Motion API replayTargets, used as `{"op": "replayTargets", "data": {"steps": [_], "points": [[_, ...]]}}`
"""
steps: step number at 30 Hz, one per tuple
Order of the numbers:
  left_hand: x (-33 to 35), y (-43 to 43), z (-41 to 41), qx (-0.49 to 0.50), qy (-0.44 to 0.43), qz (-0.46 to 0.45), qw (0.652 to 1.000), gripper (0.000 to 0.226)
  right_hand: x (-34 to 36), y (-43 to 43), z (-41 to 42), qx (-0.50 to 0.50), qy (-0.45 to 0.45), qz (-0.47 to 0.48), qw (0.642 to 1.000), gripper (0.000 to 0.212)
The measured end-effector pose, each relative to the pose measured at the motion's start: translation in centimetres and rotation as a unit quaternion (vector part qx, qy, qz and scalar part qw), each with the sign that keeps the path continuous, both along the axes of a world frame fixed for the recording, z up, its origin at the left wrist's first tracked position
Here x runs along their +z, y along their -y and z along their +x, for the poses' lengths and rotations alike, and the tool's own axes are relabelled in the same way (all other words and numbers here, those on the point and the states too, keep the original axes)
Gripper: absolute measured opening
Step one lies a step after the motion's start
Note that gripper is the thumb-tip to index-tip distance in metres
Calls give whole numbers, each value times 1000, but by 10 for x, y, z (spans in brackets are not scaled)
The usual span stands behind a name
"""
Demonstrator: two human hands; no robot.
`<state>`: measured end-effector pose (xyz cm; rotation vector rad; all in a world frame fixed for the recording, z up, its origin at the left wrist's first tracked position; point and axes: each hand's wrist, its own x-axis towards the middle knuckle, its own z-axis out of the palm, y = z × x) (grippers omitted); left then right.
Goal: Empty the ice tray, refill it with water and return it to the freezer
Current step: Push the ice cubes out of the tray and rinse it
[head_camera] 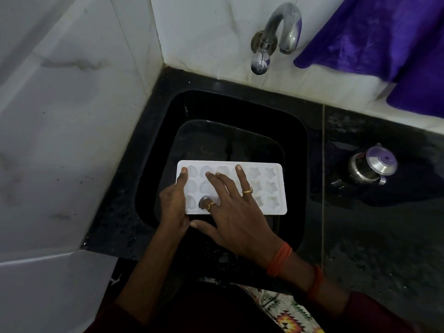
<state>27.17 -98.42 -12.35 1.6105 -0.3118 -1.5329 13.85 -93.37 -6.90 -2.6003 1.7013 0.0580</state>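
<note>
Tray (274, 188): middle cells are covered by right hand (235, 212). Fingers of left hand (173, 205), thumb excepted, are hidden under tray. Cloth (384, 32): cut off by right edge.

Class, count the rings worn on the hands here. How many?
2, both on the right hand: one ring by the tray's near edge, the other further right, over the tray. Others may be hidden.

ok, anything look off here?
One cell in the near row of the ice tray, beside the left hand, looks dark; the others look pale and frosted. Cannot tell why. Nothing else stands out.
</note>
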Motion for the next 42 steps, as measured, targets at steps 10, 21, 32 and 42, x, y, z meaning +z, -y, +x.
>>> {"op": "replayTargets", "data": {"steps": [10, 21, 32, 42], "points": [[0, 2, -4, -6, 4, 11, 1000, 40, -2, 0, -5, -4, 9, -8, 1000, 68], [2, 0, -8, 4, -35, 6, 999, 41, -7, 4, -11, -19, 14, -14, 1000, 62], [1, 1, -10, -2, -31, 8, 999, 31, 0, 0, -7, -7, 65, -15, 998, 50], [9, 0, -13, -11, -40, 20, 999, 40, -4, 6, -6, 31, 10, -28, 999, 25]]}}
